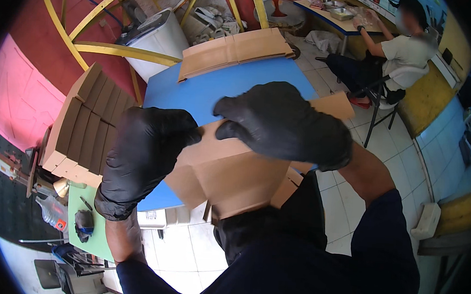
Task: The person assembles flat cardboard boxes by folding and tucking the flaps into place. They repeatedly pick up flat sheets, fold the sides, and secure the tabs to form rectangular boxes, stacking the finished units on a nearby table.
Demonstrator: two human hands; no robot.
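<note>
Both my hands wear black gloves. Between them, above the blue table (168, 94), is a brown cardboard box blank (238, 182), partly folded, with creases across it and its lower part near my lap. My left hand (147, 155) is closed on its upper left edge, thumb and fingers pressed together. At the upper edge, my right hand (288, 123) curls over the cardboard, with the thumb on the near side and the fingers bent above. More brown cardboard (332, 105) shows beyond my right hand, partly hidden by it.
Folded cardboard boxes (85, 127) are stacked at the left. Flat cardboard pieces (236, 51) lie along the table's far edge. A green table (92, 244) stands at lower left, yellow metal bars (125, 52) at the back. Far right, a seated person (405, 55) works at another table (329, 22).
</note>
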